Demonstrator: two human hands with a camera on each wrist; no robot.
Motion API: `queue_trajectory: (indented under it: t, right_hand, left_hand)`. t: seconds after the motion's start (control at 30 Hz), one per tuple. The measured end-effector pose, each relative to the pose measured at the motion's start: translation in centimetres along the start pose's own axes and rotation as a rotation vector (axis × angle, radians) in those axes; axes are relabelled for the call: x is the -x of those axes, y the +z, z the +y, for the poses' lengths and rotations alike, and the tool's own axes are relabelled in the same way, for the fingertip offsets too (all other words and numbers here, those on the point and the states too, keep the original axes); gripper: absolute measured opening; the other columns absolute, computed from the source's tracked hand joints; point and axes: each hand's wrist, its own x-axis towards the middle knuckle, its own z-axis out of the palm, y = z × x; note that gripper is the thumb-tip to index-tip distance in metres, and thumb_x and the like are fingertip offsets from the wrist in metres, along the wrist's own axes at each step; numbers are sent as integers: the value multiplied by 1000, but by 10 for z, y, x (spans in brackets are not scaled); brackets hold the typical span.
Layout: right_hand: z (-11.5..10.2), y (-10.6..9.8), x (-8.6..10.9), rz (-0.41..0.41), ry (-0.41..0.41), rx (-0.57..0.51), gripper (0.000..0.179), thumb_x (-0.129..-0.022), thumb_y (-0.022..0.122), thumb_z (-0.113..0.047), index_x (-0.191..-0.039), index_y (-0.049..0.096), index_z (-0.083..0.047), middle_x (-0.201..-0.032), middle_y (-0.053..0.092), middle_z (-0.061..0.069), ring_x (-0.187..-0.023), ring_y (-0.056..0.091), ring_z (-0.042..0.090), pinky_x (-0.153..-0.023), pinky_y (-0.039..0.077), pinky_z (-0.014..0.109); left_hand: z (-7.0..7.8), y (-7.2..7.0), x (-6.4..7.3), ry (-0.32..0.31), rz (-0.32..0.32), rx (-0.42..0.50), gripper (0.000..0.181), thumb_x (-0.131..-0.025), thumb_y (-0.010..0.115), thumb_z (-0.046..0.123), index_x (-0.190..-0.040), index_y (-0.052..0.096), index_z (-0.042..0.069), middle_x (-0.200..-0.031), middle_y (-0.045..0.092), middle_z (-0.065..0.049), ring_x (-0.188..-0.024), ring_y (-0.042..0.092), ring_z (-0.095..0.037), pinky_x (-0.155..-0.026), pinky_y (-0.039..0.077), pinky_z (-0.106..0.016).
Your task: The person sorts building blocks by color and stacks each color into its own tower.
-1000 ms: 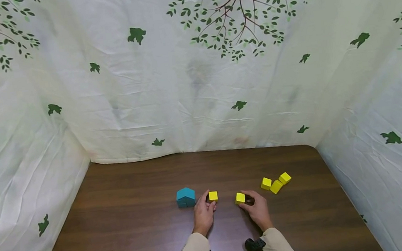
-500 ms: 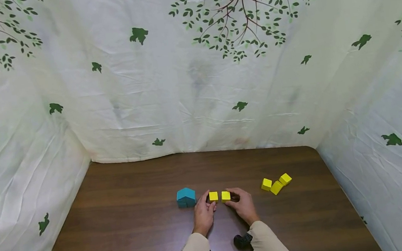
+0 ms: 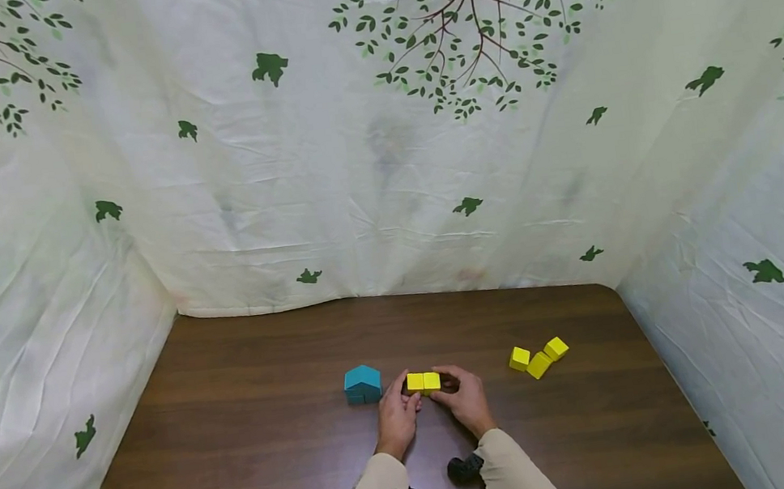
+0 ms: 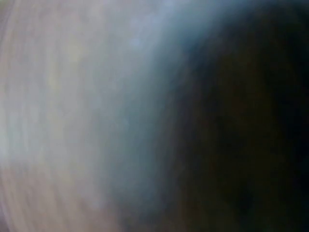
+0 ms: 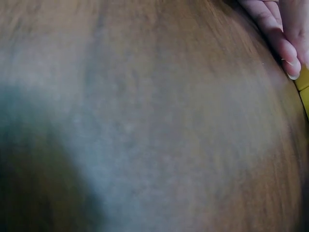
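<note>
Clamping left yellow block point(image 3: 415, 383) with left hand point(image 3: 397, 418) and right yellow block point(image 3: 432, 381) with right hand point(image 3: 466, 401), touching side by side on the worktop point(image 3: 260, 424). Could skew the pair by pressing unevenly, or bump nearby blue blocks point(image 3: 361, 380) by spreading left hand.

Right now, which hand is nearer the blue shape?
Left. The left hand is just right of the blue shape; the right hand is farther right, beyond two yellow blocks.

No lettering, number or sign can be read.
</note>
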Motion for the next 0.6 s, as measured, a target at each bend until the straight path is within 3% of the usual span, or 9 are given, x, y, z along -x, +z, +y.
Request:
queue_trajectory:
  t: [0.6]
  right_hand:
    - [2, 1, 2, 1, 34, -17, 42, -77, 78, -2, -117, 68, -6, -111, 67, 12, -94, 64, 27, -85, 53, 40]
  left_hand:
    - [1, 0, 1, -20, -2, -14, 49, -92, 62, 2, -138, 47, -4, -96, 57, -8, -71, 58, -11, -69, 52, -25]
